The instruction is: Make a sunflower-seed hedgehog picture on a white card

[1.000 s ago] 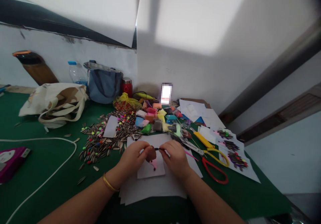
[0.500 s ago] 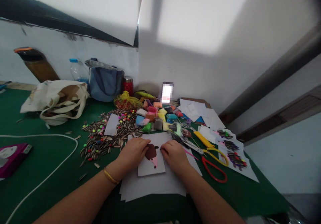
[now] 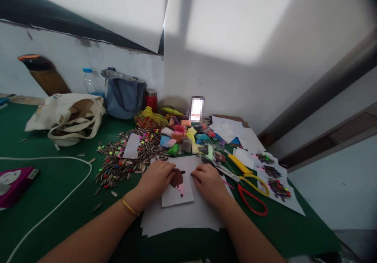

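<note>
A small white card (image 3: 181, 195) lies on a stack of white paper (image 3: 179, 216) on the green table. On the card sits a brown clay shape with a pink tip (image 3: 178, 180) and one black seed stuck at its top. My left hand (image 3: 157, 177) rests on the card's left edge, its curled fingers touching the brown shape. My right hand (image 3: 209, 182) lies on the paper just right of the card, fingers curled down, with nothing visible in them.
A heap of sunflower seeds with coloured beads (image 3: 126, 160) lies to the left. Clay packets (image 3: 184, 139) sit behind the card, scissors (image 3: 250, 186) to the right, finished cards (image 3: 272, 176) beyond. Bags (image 3: 67, 115), a bottle (image 3: 90, 82) and a white cable (image 3: 59, 168) are at the left.
The card with the brown shape was held up between both hands and now lies flat on the paper. My right hand has drawn slightly away from the shape.
</note>
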Tool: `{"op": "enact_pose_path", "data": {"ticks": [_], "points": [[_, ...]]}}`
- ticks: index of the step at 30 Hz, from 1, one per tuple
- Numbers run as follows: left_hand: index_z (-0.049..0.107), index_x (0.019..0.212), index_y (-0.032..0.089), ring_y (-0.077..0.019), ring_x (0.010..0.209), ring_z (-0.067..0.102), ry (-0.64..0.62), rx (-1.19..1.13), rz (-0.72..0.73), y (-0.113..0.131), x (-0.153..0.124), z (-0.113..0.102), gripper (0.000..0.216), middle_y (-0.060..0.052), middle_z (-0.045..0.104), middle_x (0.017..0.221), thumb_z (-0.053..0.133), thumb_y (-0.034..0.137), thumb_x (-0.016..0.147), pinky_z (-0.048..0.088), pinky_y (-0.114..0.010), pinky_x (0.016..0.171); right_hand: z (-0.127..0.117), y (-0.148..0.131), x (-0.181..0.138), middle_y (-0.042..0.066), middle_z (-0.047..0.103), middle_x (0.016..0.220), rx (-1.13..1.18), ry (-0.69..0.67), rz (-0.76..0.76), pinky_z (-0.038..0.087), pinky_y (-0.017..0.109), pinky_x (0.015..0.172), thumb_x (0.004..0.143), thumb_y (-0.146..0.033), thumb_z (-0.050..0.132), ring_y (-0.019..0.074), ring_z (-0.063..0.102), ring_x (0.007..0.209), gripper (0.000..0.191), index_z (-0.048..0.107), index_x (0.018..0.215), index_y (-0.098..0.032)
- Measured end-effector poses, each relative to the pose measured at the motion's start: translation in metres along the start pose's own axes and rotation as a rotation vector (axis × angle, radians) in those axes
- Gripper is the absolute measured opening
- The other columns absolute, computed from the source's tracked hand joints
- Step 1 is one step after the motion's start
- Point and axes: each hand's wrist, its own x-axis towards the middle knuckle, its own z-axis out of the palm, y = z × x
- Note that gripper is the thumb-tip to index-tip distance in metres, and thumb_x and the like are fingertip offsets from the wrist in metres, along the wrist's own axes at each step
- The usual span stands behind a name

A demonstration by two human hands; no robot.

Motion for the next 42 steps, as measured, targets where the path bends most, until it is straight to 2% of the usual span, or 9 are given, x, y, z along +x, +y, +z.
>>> {"op": "enact_pose_path", "data": {"ticks": [4, 7, 12, 18, 23, 32, 42], "points": [[0.064, 0.100, 0.021, -0.0244, 0.091, 0.061, 0.012, -0.009, 0.003, 0.001, 0.001, 0.000, 0.013, -0.006, 0.069, 0.094, 0.056, 0.022, 0.090, 0.042, -0.038, 0.082, -0.002, -0.003, -0.002, 0.008, 0.066, 0.111, -0.104, -0.020, -0.019, 0.040, 0.039, 0.087, 0.089, -0.017, 0.059, 0.0250, 0.054, 0.102, 0.024, 0.071, 0.109, -0.025], [0.064, 0.101, 0.022, -0.0246, 0.093, 0.061, 0.026, -0.018, 0.007, 0.000, 0.001, 0.000, 0.014, -0.006, 0.070, 0.095, 0.056, 0.023, 0.090, 0.041, -0.039, 0.086, -0.004, -0.005, -0.003, 0.008, 0.065, 0.116, -0.150, -0.034, -0.035, 0.039, 0.040, 0.087, 0.089, -0.017, 0.060, 0.0263, 0.053, 0.106, 0.025, 0.070, 0.110, -0.025], [0.064, 0.102, 0.022, -0.0248, 0.094, 0.062, 0.009, 0.002, 0.014, 0.002, 0.000, -0.001, 0.014, -0.006, 0.071, 0.096, 0.056, 0.023, 0.091, 0.039, -0.041, 0.090, -0.007, -0.004, -0.003, 0.004, 0.066, 0.110, -0.119, -0.044, -0.038, 0.037, 0.039, 0.084, 0.086, -0.018, 0.065, 0.0246, 0.054, 0.103, 0.015, 0.072, 0.097, -0.027], [0.064, 0.103, 0.023, -0.0250, 0.097, 0.063, 0.015, -0.004, -0.006, 0.002, 0.000, 0.000, 0.015, -0.005, 0.072, 0.099, 0.056, 0.022, 0.091, 0.033, -0.047, 0.102, 0.002, 0.001, 0.001, 0.003, 0.066, 0.094, -0.017, 0.000, -0.002, 0.038, 0.033, 0.082, 0.087, -0.015, 0.065, 0.0201, 0.054, 0.092, 0.008, 0.068, 0.087, -0.022], [0.065, 0.104, 0.024, -0.0245, 0.098, 0.063, 0.011, -0.018, -0.016, 0.002, 0.000, 0.001, 0.016, -0.005, 0.072, 0.101, 0.055, 0.023, 0.091, 0.029, -0.049, 0.106, 0.007, 0.002, 0.003, 0.004, 0.065, 0.090, -0.057, 0.046, 0.005, 0.037, 0.034, 0.078, 0.088, -0.017, 0.064, 0.0207, 0.054, 0.090, 0.008, 0.069, 0.087, -0.022], [0.064, 0.106, 0.024, -0.0242, 0.097, 0.063, -0.002, 0.007, -0.015, 0.003, -0.001, -0.001, 0.017, -0.004, 0.072, 0.101, 0.055, 0.024, 0.091, 0.025, -0.051, 0.110, 0.002, 0.009, -0.001, 0.004, 0.068, 0.091, 0.036, -0.002, -0.035, 0.041, 0.033, 0.082, 0.089, -0.019, 0.064, 0.0198, 0.056, 0.089, 0.013, 0.075, 0.093, -0.025], [0.063, 0.106, 0.023, -0.0241, 0.098, 0.063, -0.015, 0.004, -0.025, 0.005, -0.001, -0.003, 0.016, -0.004, 0.072, 0.103, 0.055, 0.023, 0.092, 0.025, -0.052, 0.110, 0.009, 0.003, 0.004, 0.005, 0.065, 0.090, 0.041, 0.040, 0.020, 0.040, 0.032, 0.083, 0.089, -0.015, 0.062, 0.0202, 0.054, 0.091, 0.009, 0.069, 0.087, -0.020]]}}
